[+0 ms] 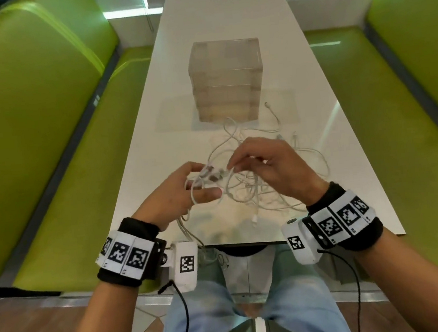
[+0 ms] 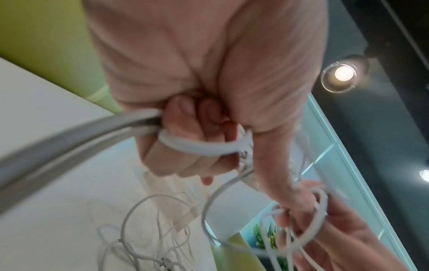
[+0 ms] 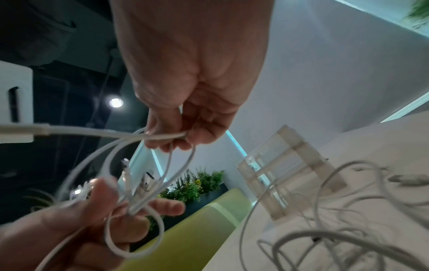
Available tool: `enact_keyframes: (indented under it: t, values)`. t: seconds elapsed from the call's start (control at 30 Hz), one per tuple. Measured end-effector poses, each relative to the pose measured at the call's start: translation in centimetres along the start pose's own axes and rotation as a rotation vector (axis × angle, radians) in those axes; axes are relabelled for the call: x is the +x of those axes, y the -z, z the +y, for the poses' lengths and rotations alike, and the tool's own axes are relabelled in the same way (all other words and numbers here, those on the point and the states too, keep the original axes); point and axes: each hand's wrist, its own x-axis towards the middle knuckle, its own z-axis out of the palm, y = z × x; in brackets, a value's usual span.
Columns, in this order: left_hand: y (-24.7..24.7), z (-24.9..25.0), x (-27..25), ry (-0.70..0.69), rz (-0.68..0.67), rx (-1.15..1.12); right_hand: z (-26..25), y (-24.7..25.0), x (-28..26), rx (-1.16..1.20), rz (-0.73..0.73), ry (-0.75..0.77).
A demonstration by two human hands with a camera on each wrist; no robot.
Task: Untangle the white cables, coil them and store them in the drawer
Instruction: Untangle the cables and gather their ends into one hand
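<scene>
A tangle of white cables [image 1: 252, 186] lies on the white table [image 1: 225, 30] in front of me and trails over its near edge. My left hand [image 1: 187, 185] holds a bunch of cable ends, with loops of white cable [image 2: 197, 146] wound round its curled fingers. My right hand [image 1: 255, 159] pinches a strand of white cable [image 3: 162, 136] just beside the left hand. In the right wrist view the left hand [image 3: 97, 210] clutches several loops. The clear drawer unit [image 1: 226, 81] stands further back on the table, its drawers closed.
Green benches [image 1: 56, 145] run along both sides of the table. Loose cable ends [image 1: 271, 109] lie right of the drawer unit. A plug end [image 1: 254, 219] rests near the table's front edge, above my lap.
</scene>
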Motion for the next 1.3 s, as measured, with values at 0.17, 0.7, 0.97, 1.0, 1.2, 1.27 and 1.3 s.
enact_keyframes:
  t: [0.17,0.7,0.97,1.0,1.2,1.27,1.3]
  values:
    - [0.5,-0.6,-0.2,-0.031,0.124,-0.142,-0.2,1.3,-0.5,0.293,0.055,-0.253]
    - [-0.8,0.5,0.0,-0.152,0.028,-0.170,-0.4,-2.6,-0.7,0.613,-0.353,-0.296]
    - [1.3,-0.5,0.0,-0.223,0.143,-0.370,1.1,-1.5,-2.2,0.425,-0.274,-0.353]
    - [1.4,-0.3,0.0,-0.236,0.183,-0.400,1.3,-1.7,-2.4,0.359,-0.321,-0.365]
    - [2.1,1.5,0.2,-0.331,0.302,-0.567,2.3,-4.3,-4.8,0.061,-0.585,-0.442]
    - [2.3,2.0,0.0,-0.357,0.323,-0.599,2.5,-4.9,-5.7,0.057,-0.685,-0.508]
    - [2.4,2.1,-0.1,-0.364,0.331,-0.613,2.7,-5.1,-6.1,0.068,-0.715,-0.524]
